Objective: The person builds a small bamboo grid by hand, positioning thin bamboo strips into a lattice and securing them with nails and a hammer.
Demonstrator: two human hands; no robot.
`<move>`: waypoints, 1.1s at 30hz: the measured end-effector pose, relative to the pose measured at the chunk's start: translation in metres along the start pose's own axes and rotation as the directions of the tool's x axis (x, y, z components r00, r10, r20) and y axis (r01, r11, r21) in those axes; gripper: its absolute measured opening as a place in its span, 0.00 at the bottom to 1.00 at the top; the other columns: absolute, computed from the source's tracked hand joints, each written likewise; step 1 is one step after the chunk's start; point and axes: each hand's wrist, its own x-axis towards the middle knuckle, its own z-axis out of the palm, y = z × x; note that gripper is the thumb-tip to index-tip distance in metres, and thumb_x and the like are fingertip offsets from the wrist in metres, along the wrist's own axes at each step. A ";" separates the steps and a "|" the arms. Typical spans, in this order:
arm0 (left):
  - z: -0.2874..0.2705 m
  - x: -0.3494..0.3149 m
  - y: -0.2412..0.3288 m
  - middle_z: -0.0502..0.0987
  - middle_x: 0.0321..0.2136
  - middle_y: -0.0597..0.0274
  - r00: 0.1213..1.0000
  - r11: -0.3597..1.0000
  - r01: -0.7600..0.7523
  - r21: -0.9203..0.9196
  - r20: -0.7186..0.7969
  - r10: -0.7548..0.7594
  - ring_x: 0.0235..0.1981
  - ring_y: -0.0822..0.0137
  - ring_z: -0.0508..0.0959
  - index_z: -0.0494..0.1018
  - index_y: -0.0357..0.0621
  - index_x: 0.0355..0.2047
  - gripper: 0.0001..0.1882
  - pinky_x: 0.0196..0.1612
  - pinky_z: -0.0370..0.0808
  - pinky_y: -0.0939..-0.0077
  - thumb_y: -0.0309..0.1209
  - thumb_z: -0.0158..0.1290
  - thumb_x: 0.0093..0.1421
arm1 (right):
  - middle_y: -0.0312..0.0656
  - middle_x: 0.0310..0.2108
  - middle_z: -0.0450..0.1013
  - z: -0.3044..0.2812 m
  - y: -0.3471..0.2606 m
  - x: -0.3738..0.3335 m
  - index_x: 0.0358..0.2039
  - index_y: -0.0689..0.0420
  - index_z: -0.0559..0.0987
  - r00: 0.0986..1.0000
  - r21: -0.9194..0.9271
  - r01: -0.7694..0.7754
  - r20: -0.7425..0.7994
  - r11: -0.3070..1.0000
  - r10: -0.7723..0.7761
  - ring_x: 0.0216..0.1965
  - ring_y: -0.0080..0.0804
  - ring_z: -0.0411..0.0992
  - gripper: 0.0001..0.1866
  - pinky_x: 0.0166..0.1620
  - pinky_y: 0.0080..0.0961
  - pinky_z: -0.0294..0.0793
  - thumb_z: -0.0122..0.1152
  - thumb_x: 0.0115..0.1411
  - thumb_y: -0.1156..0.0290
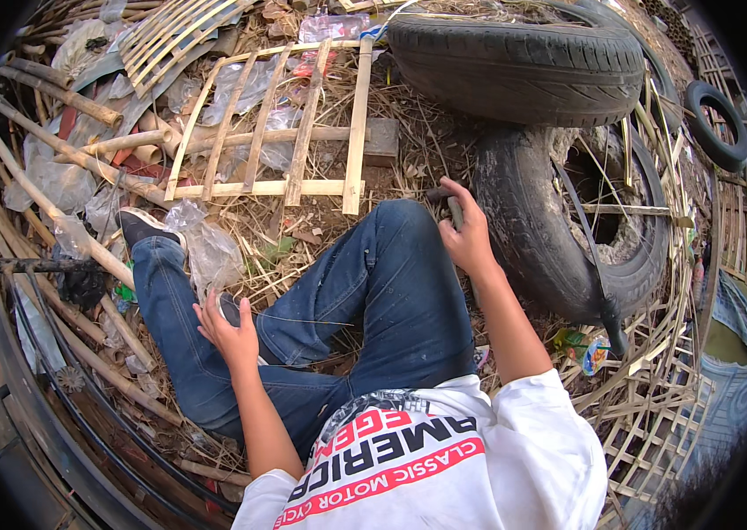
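Note:
My left hand (pixel 230 336) is over my lower leg beside a dark shoe, its fingers spread and nothing plainly held. Close to its fingertips lies a crumpled clear plastic bag (pixel 211 252). My right hand (pixel 468 231) is beside my raised knee, fingers curled round a hammer-like tool (pixel 456 213) with a dark end and a greyish-green handle; the palm side is partly hidden. Ahead of my knees lies a lattice of split bamboo slats (pixel 303 132), crosspieces joining several uprights. One end of it rests near a wooden block (pixel 381 141).
A worn tyre (pixel 515 71) lies at the far right, above a broken tyre (pixel 524 230) close to my right arm. A smaller tyre (pixel 716 125) is farther right. Bamboo poles (pixel 82 159) and plastic scraps crowd the left, beside a black metal frame (pixel 16 265). Woven bamboo (pixel 647 424) is at right.

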 end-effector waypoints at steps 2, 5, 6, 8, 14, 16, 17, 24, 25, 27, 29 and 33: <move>0.008 -0.001 0.000 0.61 0.63 0.49 0.999 0.999 -0.023 0.023 0.032 0.022 0.70 0.46 0.48 0.60 0.48 0.62 0.33 0.67 0.41 0.36 0.43 0.58 0.59 | 0.50 0.49 0.73 -0.020 0.016 -0.068 0.53 0.61 0.71 0.988 0.017 -0.147 -0.045 0.989 0.147 0.53 0.42 0.71 0.28 0.58 0.35 0.68 0.52 0.48 0.85; 0.015 0.001 -0.002 0.61 0.63 0.48 0.998 0.997 -0.061 0.038 0.039 0.059 0.69 0.46 0.49 0.61 0.48 0.62 0.34 0.66 0.42 0.36 0.44 0.58 0.59 | 0.49 0.45 0.75 -0.030 0.052 -0.149 0.50 0.63 0.73 0.926 0.023 -0.374 -0.046 0.927 0.375 0.45 0.39 0.75 0.23 0.50 0.33 0.73 0.53 0.50 0.84; 0.016 0.005 -0.001 0.60 0.63 0.48 0.997 0.997 -0.071 0.041 0.039 0.070 0.69 0.46 0.49 0.61 0.48 0.62 0.34 0.66 0.43 0.36 0.44 0.58 0.59 | 0.50 0.43 0.76 -0.030 0.056 -0.164 0.49 0.63 0.74 0.884 0.049 -0.463 -0.043 0.885 0.465 0.43 0.40 0.76 0.22 0.47 0.32 0.75 0.54 0.51 0.84; 0.019 0.009 0.002 0.60 0.63 0.48 0.995 0.995 -0.092 0.033 0.029 0.091 0.69 0.46 0.49 0.61 0.48 0.62 0.34 0.66 0.43 0.36 0.44 0.58 0.59 | 0.51 0.40 0.77 -0.029 0.070 -0.181 0.47 0.63 0.75 0.905 -0.031 -0.424 -0.050 0.905 0.423 0.40 0.42 0.77 0.19 0.45 0.32 0.76 0.56 0.52 0.82; 0.002 0.016 0.034 0.60 0.63 0.45 0.985 0.983 -0.174 -0.060 -0.021 0.173 0.69 0.44 0.49 0.61 0.46 0.62 0.33 0.67 0.45 0.41 0.43 0.58 0.59 | 0.53 0.34 0.77 -0.025 0.090 -0.165 0.40 0.64 0.79 0.938 -0.154 -0.344 -0.104 0.926 0.331 0.35 0.46 0.78 0.12 0.39 0.33 0.76 0.61 0.54 0.78; -0.010 0.014 0.035 0.60 0.63 0.46 0.984 0.983 -0.177 -0.052 -0.042 0.174 0.69 0.43 0.50 0.62 0.45 0.61 0.32 0.67 0.47 0.45 0.42 0.58 0.60 | 0.53 0.34 0.77 -0.024 0.081 -0.155 0.40 0.64 0.79 0.918 -0.135 -0.393 -0.116 0.910 0.379 0.34 0.46 0.78 0.12 0.38 0.33 0.76 0.61 0.54 0.78; -0.015 0.014 0.036 0.61 0.63 0.47 0.983 0.983 -0.179 -0.052 -0.050 0.176 0.68 0.42 0.50 0.62 0.44 0.61 0.32 0.67 0.48 0.47 0.42 0.58 0.60 | 0.52 0.33 0.78 -0.028 0.080 -0.155 0.40 0.64 0.79 0.903 -0.114 -0.425 -0.128 0.898 0.411 0.33 0.45 0.78 0.12 0.37 0.34 0.76 0.61 0.54 0.78; -0.040 0.013 0.010 0.62 0.62 0.48 0.985 0.989 -0.144 0.042 -0.090 0.148 0.68 0.41 0.51 0.63 0.41 0.60 0.30 0.67 0.52 0.49 0.41 0.56 0.62 | 0.54 0.32 0.77 -0.063 0.103 -0.219 0.39 0.64 0.79 0.822 -0.181 -0.562 -0.232 0.807 0.521 0.34 0.46 0.78 0.11 0.38 0.34 0.76 0.61 0.53 0.78; -0.042 0.015 0.008 0.63 0.62 0.48 0.986 0.991 -0.137 0.009 -0.098 0.137 0.68 0.42 0.51 0.64 0.41 0.60 0.30 0.67 0.52 0.50 0.42 0.56 0.62 | 0.54 0.32 0.77 -0.068 0.103 -0.225 0.38 0.64 0.79 0.821 -0.171 -0.565 -0.216 0.807 0.529 0.33 0.46 0.78 0.11 0.38 0.34 0.76 0.60 0.54 0.78; -0.040 0.017 0.009 0.63 0.62 0.48 0.984 0.990 -0.141 0.010 -0.105 0.141 0.68 0.42 0.51 0.63 0.41 0.60 0.30 0.67 0.52 0.51 0.42 0.56 0.62 | 0.55 0.32 0.77 -0.073 0.101 -0.227 0.39 0.64 0.79 0.853 -0.201 -0.518 -0.191 0.831 0.485 0.34 0.47 0.78 0.11 0.38 0.35 0.76 0.60 0.54 0.78; -0.035 0.018 0.014 0.63 0.62 0.48 0.983 0.988 -0.151 -0.019 -0.108 0.148 0.68 0.42 0.51 0.63 0.41 0.60 0.30 0.67 0.52 0.51 0.42 0.56 0.62 | 0.54 0.32 0.77 -0.075 0.102 -0.223 0.41 0.63 0.79 0.898 -0.245 -0.438 -0.172 0.865 0.405 0.33 0.45 0.78 0.12 0.36 0.34 0.76 0.60 0.55 0.78; -0.029 0.015 0.040 0.64 0.62 0.48 0.981 0.980 -0.170 -0.099 -0.111 0.159 0.68 0.42 0.51 0.63 0.41 0.61 0.30 0.67 0.52 0.51 0.41 0.56 0.62 | 0.52 0.34 0.76 -0.062 0.124 -0.198 0.43 0.62 0.79 0.905 -0.283 -0.421 -0.193 0.862 0.378 0.32 0.44 0.77 0.13 0.36 0.32 0.75 0.59 0.56 0.78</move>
